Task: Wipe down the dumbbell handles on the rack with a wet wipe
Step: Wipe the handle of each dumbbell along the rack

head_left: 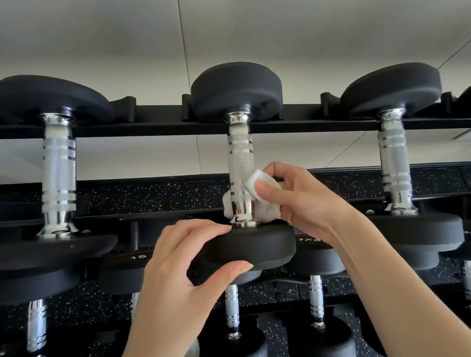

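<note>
Your right hand (290,197) pinches the wet wipe (257,196) around the lower end of the middle dumbbell's handle (242,171), at centre frame on the rack's (327,121) top tier. Your left hand (180,268) grips the near weight head (258,249) between thumb and fingers. Keep that brace firm and draw the wipe toward 12 o'clock, twisting round the knurling. The wipe seems to reach behind the handle, though that side is hidden.

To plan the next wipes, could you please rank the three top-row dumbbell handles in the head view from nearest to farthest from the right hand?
1. Middle handle: the right hand presses the wet wipe against it.
2. Right handle: one place along, to the right.
3. Left handle: far left, beyond the left hand.
</note>
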Motion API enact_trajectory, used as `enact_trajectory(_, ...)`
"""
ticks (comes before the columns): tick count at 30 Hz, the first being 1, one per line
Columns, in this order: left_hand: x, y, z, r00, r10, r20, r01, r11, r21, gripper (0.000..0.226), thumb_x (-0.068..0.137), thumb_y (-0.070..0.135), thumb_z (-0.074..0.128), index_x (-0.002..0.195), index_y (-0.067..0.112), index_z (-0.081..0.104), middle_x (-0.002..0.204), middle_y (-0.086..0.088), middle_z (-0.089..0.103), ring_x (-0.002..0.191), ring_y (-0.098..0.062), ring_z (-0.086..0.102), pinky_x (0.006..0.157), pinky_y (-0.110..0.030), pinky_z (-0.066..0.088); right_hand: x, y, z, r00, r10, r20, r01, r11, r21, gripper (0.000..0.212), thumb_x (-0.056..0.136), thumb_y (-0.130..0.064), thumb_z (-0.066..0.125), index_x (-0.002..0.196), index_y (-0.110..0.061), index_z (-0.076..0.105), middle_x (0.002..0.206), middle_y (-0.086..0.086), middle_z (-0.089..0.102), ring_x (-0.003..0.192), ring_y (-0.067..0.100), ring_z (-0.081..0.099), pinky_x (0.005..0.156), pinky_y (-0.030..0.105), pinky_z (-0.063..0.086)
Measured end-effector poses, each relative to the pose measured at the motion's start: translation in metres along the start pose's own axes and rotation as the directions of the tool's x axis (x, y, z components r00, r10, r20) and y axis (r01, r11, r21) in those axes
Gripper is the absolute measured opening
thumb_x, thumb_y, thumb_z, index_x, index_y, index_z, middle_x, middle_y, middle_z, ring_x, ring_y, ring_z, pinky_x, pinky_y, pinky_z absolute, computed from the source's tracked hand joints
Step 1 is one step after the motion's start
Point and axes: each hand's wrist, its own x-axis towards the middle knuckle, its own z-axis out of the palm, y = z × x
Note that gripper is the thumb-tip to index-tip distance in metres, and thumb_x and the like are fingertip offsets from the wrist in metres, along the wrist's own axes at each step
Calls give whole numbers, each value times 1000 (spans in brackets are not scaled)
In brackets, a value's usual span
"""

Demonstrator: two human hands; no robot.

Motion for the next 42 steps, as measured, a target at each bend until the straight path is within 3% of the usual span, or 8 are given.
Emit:
enact_trajectory(4, 0, 0, 0, 1000, -6, -3, 6, 1000, -10, 38, 72, 49, 67, 104, 27, 69, 106, 18, 59, 104, -10, 56, 88, -16, 40, -16, -7, 9, 998, 15, -60, -32, 957, -287, 14, 84, -16, 66, 87, -12, 52, 67, -1, 68, 57, 6, 62, 54, 13, 44)
enact_trajectory(7, -1, 0, 0, 1000, -7, -6, 7, 1000, -23, 37, 72, 47, 68, 104, 28, 68, 105, 19, 59, 103, -10, 56, 89, -17, 40, -25, -18, 19, 983, -107, -150, -29, 712, -701, 9, 84, -22, 68, 83, -20, 58, 69, -5, 63, 56, -1, 52, 51, 11, 37)
enact_trajectory(10, -2, 0, 0, 1000, -3, -11, 3, 999, -38, 35, 73, 46, 68, 103, 28, 68, 104, 19, 58, 102, -12, 55, 87, -22, 42, -33, -21, 33, 957, -246, -157, -10, 512, -859, 5, 80, -28, 69, 80, -26, 64, 70, -11, 56, 70, 3, 45, 55, 10, 32)
enact_trajectory(19, -6, -7, 3, 1000, 1, -16, -2, 998, -65, 36, 75, 49, 65, 107, 32, 64, 107, 23, 54, 107, -5, 51, 89, -17, 39, -33, -19, 44, 932, -329, -150, 43, 513, -857, 13, 76, -17, 74, 76, -30, 72, 83, -13, 63, 81, -2, 56, 67, 4, 37)
enact_trajectory(24, -7, -12, 6, 998, 14, -54, -19, 994, -106, 36, 75, 50, 66, 109, 36, 62, 109, 25, 54, 108, -1, 51, 91, -13, 37, -14, -22, 57, 916, -400, 5, 114, 248, -962, 4, 76, -17, 75, 73, -20, 74, 78, -4, 58, 68, 9, 56, 59, 13, 40)
enact_trajectory(27, -7, -14, 5, 999, 9, -54, -15, 993, -119, 38, 75, 51, 64, 108, 33, 64, 109, 25, 54, 108, -1, 51, 91, -12, 37, -10, -28, 61, 925, -372, 79, 112, 67, -991, 6, 78, -28, 71, 75, -24, 73, 75, -2, 61, 68, 18, 59, 58, 33, 49)
enact_trajectory(29, -7, -16, 6, 999, 13, -49, -19, 992, -122, 40, 76, 52, 64, 109, 31, 65, 109, 24, 54, 108, -3, 51, 92, -14, 38, -10, -31, 65, 944, -323, 70, 68, -16, -998, 8, 80, -36, 68, 78, -30, 72, 72, -3, 64, 70, 20, 60, 58, 32, 49)
enact_trajectory(42, -6, -22, 9, 993, 41, -112, -53, 993, -107, 38, 75, 55, 63, 105, 33, 63, 106, 24, 53, 103, 2, 50, 84, -27, 47, 3, -40, 83, 956, -291, 42, -43, -280, -959, 18, 88, -40, 55, 90, -28, 67, 77, 7, 64, 77, 31, 61, 65, 37, 53)
